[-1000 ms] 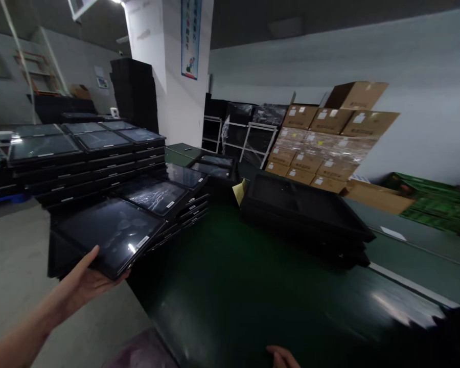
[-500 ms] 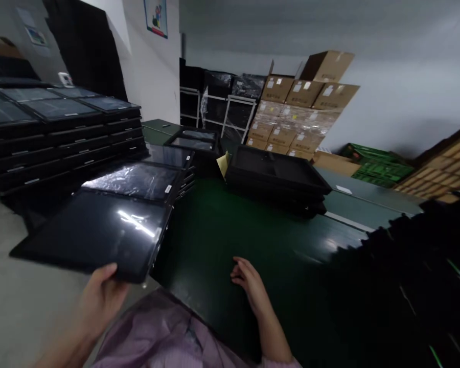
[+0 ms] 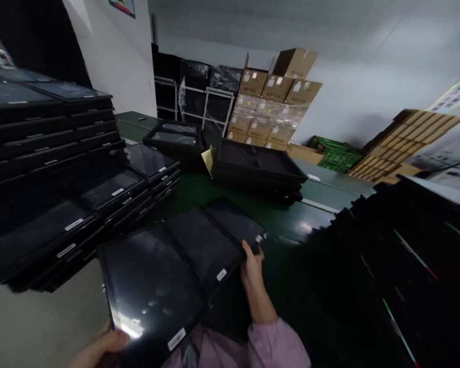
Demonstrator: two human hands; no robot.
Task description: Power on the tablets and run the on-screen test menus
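A wide black tray of dark glossy panels [image 3: 153, 276] is held up in front of me, tilted, with small white labels along its near edge. My left hand [image 3: 109, 345] grips its near left corner, thumb on top. Closed on its right end is my right hand [image 3: 253, 266], with the fingers partly hidden underneath. To the left stand stacks of similar trays [image 3: 115, 186] with labelled edges. The dark green tabletop [image 3: 287, 245] lies under and beyond the held tray.
Stacked black trays [image 3: 258, 166] stand across the table beside a yellow paper [image 3: 207, 161]. Another tray stack [image 3: 174, 135] is behind them. A dark stack [image 3: 368, 266] rises at the right. Cardboard boxes [image 3: 272, 110] and green crates [image 3: 335, 153] are farther back.
My right hand has gone from free above the table to gripping the tray's right end. The tray has moved right from the left stack to in front of me, and the view has turned right.
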